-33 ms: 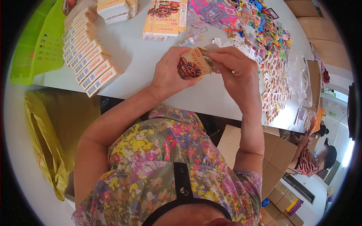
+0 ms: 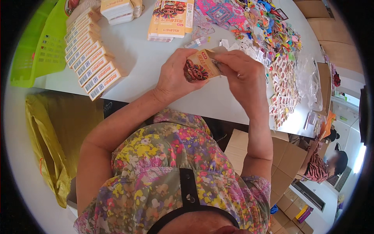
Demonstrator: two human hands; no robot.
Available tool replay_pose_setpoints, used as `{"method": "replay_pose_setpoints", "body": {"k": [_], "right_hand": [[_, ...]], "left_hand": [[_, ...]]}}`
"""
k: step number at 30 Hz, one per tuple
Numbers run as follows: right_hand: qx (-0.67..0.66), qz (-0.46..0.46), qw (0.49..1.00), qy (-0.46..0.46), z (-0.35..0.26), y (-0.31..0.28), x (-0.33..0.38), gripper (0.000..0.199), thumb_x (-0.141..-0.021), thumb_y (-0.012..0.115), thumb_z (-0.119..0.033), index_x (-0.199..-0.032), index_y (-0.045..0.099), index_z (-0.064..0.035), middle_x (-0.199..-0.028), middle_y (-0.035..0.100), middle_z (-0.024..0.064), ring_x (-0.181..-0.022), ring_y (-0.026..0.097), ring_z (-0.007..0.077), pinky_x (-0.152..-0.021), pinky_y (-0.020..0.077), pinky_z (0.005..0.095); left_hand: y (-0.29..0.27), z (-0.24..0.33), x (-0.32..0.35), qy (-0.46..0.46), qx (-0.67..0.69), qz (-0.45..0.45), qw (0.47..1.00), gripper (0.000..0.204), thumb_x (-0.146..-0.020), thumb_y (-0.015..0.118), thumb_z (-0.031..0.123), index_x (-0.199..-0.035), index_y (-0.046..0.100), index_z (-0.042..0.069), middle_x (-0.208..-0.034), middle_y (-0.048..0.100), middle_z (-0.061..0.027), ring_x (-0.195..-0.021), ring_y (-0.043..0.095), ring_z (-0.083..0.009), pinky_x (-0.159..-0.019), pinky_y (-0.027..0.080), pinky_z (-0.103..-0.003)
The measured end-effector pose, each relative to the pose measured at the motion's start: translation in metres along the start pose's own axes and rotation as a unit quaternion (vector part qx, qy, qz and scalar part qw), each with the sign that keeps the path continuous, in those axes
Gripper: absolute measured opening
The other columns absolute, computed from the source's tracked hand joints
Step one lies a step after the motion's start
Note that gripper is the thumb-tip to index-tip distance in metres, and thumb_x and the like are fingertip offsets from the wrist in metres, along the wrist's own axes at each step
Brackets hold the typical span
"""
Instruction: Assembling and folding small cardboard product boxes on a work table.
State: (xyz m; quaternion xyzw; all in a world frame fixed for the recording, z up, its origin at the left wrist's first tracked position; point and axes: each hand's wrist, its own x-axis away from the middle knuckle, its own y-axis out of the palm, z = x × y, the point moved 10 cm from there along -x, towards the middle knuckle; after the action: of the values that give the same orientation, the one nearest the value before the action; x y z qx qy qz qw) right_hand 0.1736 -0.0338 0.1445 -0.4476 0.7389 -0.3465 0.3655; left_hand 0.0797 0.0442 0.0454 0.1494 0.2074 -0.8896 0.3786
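My left hand (image 2: 176, 74) is closed around a small orange-yellow carton (image 2: 200, 66) with a colourful cartoon figure on its front. It holds the carton tilted above the table's near part. At the carton's right end, the fingers of my right hand (image 2: 245, 72) are pinched together. Something greyish and partly see-through shows by those fingertips, too covered to name. A row of similar cartons (image 2: 99, 76) stands side by side at the left. Flat unfolded cartons (image 2: 167, 23) lie stacked beyond my hands.
A green plastic basket (image 2: 43, 58) is at the far left, near another carton stack (image 2: 117, 9). Small colourful trinkets (image 2: 269, 31) heap at the back right, beside sticker sheets (image 2: 282, 93) and clear plastic bags (image 2: 309, 80). Cardboard (image 2: 288, 160) stands right of me; a person (image 2: 321, 167) sits beyond.
My right hand's fingers have shifted very slightly at the carton's end. Nothing else visibly differs.
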Motion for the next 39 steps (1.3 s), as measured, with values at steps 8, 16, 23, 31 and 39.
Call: {"method": "replay_pose_setpoints", "body": {"k": [8, 16, 23, 31, 39], "right_hand": [[-0.014, 0.029, 0.999, -0.012, -0.006, -0.001, -0.008, 0.021, -0.08, 0.067, 0.005, -0.099, 0.069, -0.002, -0.087, 0.069, 0.011, -0.073, 0.068, 0.0217, -0.064, 0.0523, 0.0305], [-0.056, 0.072, 0.995, 0.034, 0.004, -0.004, -0.003, 0.02, -0.081, 0.065, 0.006, -0.099, 0.068, -0.0017, -0.086, 0.068, 0.011, -0.07, 0.066, 0.0262, -0.063, 0.0515, 0.0293], [0.014, 0.083, 0.995, -0.057, -0.008, -0.02, -0.008, 0.028, -0.078, 0.067, 0.005, -0.104, 0.069, -0.0016, -0.105, 0.067, 0.0089, -0.086, 0.065, 0.0174, -0.066, 0.0516, 0.0288], [-0.191, 0.01, 0.968, 0.161, 0.049, 0.024, 0.007, 0.02, -0.09, 0.065, -0.009, -0.107, 0.067, 0.0002, -0.094, 0.07, 0.0064, -0.081, 0.063, 0.0109, -0.067, 0.0504, 0.0259], [-0.129, -0.089, 0.986, 0.059, 0.024, 0.02, -0.019, 0.018, -0.088, 0.067, -0.015, -0.094, 0.068, 0.0018, -0.074, 0.067, 0.0068, -0.067, 0.061, 0.0126, -0.059, 0.0468, 0.0275]], "left_hand": [[0.001, -0.014, 0.001, -0.05, 0.038, 0.01, 0.998, 0.072, -0.056, 0.088, 0.013, -0.116, 0.05, 0.003, -0.104, 0.057, -0.0128, -0.093, 0.061, -0.0311, -0.081, 0.052, -0.036], [-0.002, -0.011, 0.0, -0.038, 0.022, 0.015, 0.999, 0.074, -0.056, 0.088, 0.012, -0.118, 0.049, 0.003, -0.107, 0.056, -0.0136, -0.096, 0.06, -0.031, -0.081, 0.052, -0.037], [-0.006, -0.015, -0.002, -0.041, 0.046, 0.046, 0.997, 0.074, -0.058, 0.089, 0.01, -0.119, 0.047, 0.002, -0.107, 0.056, -0.0123, -0.095, 0.061, -0.0254, -0.079, 0.053, -0.034], [-0.004, -0.001, -0.003, 0.01, -0.003, 0.022, 1.0, 0.072, -0.059, 0.088, 0.007, -0.119, 0.048, 0.003, -0.108, 0.055, -0.0128, -0.09, 0.062, -0.0236, -0.074, 0.054, -0.032], [0.006, -0.001, 0.005, 0.052, 0.004, -0.026, 0.998, 0.071, -0.06, 0.086, 0.004, -0.119, 0.048, 0.003, -0.115, 0.053, -0.013, -0.1, 0.058, -0.025, -0.087, 0.049, -0.032]]}}
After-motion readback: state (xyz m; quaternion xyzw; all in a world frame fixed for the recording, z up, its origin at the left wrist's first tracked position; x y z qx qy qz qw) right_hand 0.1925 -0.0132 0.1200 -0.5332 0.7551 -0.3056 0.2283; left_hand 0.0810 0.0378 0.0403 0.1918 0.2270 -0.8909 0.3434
